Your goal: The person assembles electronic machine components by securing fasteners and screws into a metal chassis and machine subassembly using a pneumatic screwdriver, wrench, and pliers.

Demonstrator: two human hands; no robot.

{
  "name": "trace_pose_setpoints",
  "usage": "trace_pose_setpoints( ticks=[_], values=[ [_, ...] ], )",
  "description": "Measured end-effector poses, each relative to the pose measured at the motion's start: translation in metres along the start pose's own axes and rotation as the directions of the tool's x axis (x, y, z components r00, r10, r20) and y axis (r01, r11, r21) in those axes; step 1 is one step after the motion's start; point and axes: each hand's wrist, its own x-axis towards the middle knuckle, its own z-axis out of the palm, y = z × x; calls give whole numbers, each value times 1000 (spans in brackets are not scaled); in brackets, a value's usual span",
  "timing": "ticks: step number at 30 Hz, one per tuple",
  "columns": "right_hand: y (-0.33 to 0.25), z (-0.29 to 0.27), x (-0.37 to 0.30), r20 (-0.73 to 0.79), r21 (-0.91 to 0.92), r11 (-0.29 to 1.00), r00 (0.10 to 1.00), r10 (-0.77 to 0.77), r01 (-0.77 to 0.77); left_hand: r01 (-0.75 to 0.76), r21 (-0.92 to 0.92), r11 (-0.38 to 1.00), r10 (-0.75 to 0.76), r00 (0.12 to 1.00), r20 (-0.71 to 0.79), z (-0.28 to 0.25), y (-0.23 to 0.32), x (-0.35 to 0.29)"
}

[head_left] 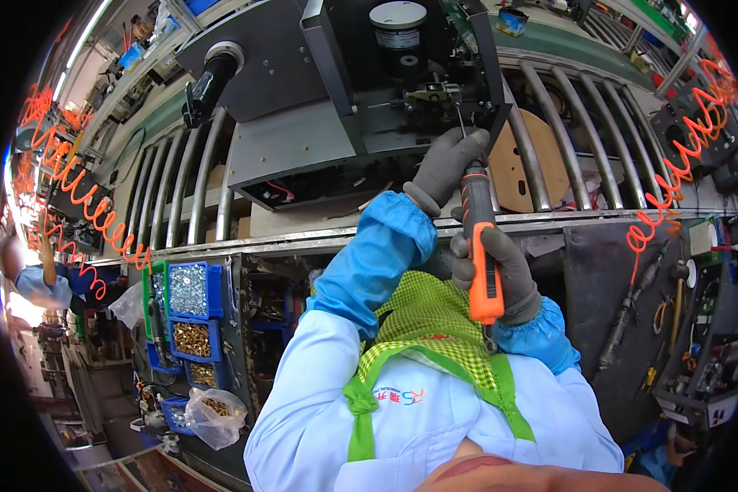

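My right hand (507, 275), in a grey glove, is wrapped round the orange and black handle of an electric screwdriver (482, 275). At its front end, my left hand (447, 170), gloved too, has its fingers closed about the nose and thin bit. The bit points away from me, its tip at a small metal bracket mechanism (435, 93) inside a dark metal machine housing (279, 70). Whether the tip sits in a screw is too small to tell. Behind the bracket stands a black cylindrical motor (398, 37) with a pale top.
The housing rests over a roller conveyor (578, 139), with a round-edged wooden board (533, 160) beside it. Blue bins of screws (195, 291) and a plastic bag (216, 416) lie left. Orange coiled hoses (98, 209) hang at both sides. Another person (45, 283) is far left.
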Motion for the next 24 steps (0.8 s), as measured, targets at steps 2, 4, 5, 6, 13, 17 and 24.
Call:
trace_pose_setpoints(
  ticks=[2,4,5,6,13,17,24],
  values=[
    [4,-10,3,6,-52,998,1000,-18,18,-5,4,1000,5,1000,-2,1,-2,-2],
    [1,-16,-7,18,-60,998,1000,-17,18,-23,45,999,25,999,-38,7,0,-7],
    [-1,-19,-9,40,-62,998,999,-17,20,-27,51,998,29,999,-39,6,0,-10],
    [-4,-21,-20,11,-111,994,1000,-20,21,-65,124,990,68,998,-18,6,-3,-16],
    [-30,-109,-180,-272,-406,813,793,-544,418,-255,686,681,459,879,-129,-32,-9,-51],
    [-65,-120,-250,-558,-658,626,288,-779,418,-339,909,242,771,636,32,-59,-5,-38],
    [-93,-228,-358,-421,-615,317,-39,-906,-722,26,999,25,631,775,-36,-80,-22,-22]
  ],
)
